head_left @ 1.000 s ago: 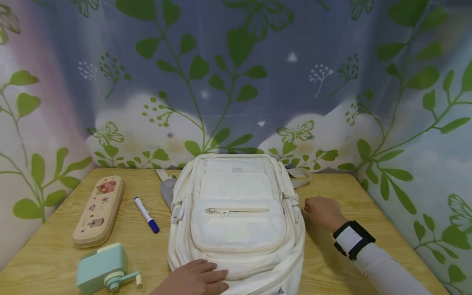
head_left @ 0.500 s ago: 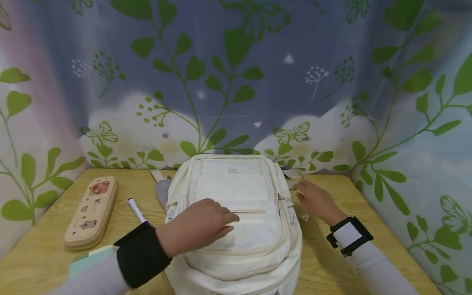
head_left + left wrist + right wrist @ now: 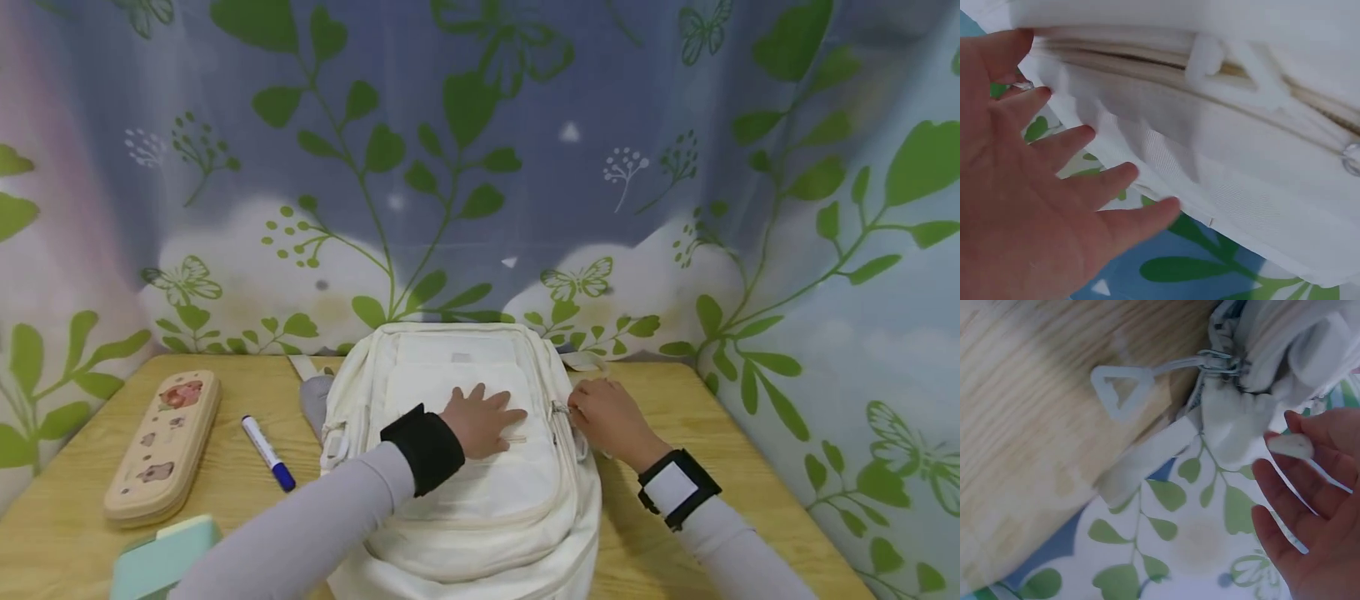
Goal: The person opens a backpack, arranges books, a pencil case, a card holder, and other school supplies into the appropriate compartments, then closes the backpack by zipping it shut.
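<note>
A white backpack (image 3: 465,517) lies on the table with its front pocket up. My left hand (image 3: 480,421) is over the front pocket in the head view, fingers straight and spread. In the left wrist view a zipper (image 3: 1147,59) with a white triangular pull (image 3: 1241,75) runs past those fingers. At the bag's right side, my right hand (image 3: 611,421) pinches a small white zipper pull (image 3: 1291,447) between thumb and finger. Another triangular zipper pull (image 3: 1121,390) hangs loose from the bag's side, apart from the hand.
On the wooden table (image 3: 652,533), left of the bag, are a beige pencil case (image 3: 165,450), a blue-capped marker (image 3: 267,452) and a mint-green box-shaped device (image 3: 161,558), partly behind the left sleeve. A grey plush-like item (image 3: 315,400) touches the bag's left side. A leaf-patterned curtain (image 3: 480,167) hangs behind.
My left hand has moved from the bag's lower edge up onto its front pocket and spread its fingers. My right hand has moved up and left against the bag's side.
</note>
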A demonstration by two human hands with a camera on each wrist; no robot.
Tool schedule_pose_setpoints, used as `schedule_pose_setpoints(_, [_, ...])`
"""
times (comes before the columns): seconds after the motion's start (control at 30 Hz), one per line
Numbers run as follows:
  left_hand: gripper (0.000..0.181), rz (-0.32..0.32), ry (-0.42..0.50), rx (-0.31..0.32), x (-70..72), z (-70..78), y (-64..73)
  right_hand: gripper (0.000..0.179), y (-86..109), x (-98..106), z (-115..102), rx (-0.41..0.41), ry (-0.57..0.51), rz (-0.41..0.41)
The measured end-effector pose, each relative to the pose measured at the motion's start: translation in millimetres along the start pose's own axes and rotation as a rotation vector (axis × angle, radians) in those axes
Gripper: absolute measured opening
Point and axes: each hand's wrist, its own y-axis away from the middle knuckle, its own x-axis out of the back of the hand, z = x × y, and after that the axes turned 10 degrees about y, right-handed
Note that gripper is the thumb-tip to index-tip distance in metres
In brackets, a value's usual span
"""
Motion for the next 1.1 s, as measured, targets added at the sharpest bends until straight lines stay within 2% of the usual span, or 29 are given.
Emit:
schedule_pose_setpoints(0.07, [0.058, -0.048, 0.047, 0.074, -7.0, -6.5, -11.7, 0.009, 0.2, 7, -4, -0.002, 0.021, -0.035])
schedule_pose_setpoints(0.17, [0.065, -0.077, 0.112, 0.141, -15.6, -16.7, -23.5, 0.008, 3.5, 16, -12, 0.023, 0.082, -0.089])
schedule_pose_setpoints(0.23, [0.066, -0.098, 0.139, 0.171, -15.9, -17.8, -24.5, 0.006, 9.1, 21, -17, 0.039, 0.120, -0.115])
schedule_pose_setpoints(0.37, [0.067, -0.117, 0.172, 0.196, -16.7, -15.5, -23.1, 0.012, 26.0, 32, -25, 0.081, 0.167, -0.091])
schedule_pose_setpoints(0.57, [0.066, -0.116, 0.172, 0.201, -17.2, -14.7, -23.2, 0.026, 55.7, 63, -37, 0.114, 0.004, -0.159])
schedule_pose_setpoints(0.77, [0.065, -0.103, 0.163, 0.191, -22.1, -21.1, -27.2, 0.032, 74.2, 89, -49, 0.132, -0.070, -0.216])
schedule_pose_setpoints(0.97, [0.064, -0.113, 0.168, 0.189, -20.1, -19.4, -24.2, 0.037, 84.8, 106, -59, 0.171, -0.134, -0.163])
schedule_pose_setpoints(1.1, [0.064, -0.121, 0.170, 0.193, -18.7, -17.9, -22.1, 0.038, 87.6, 116, -68, 0.242, -0.190, -0.096])
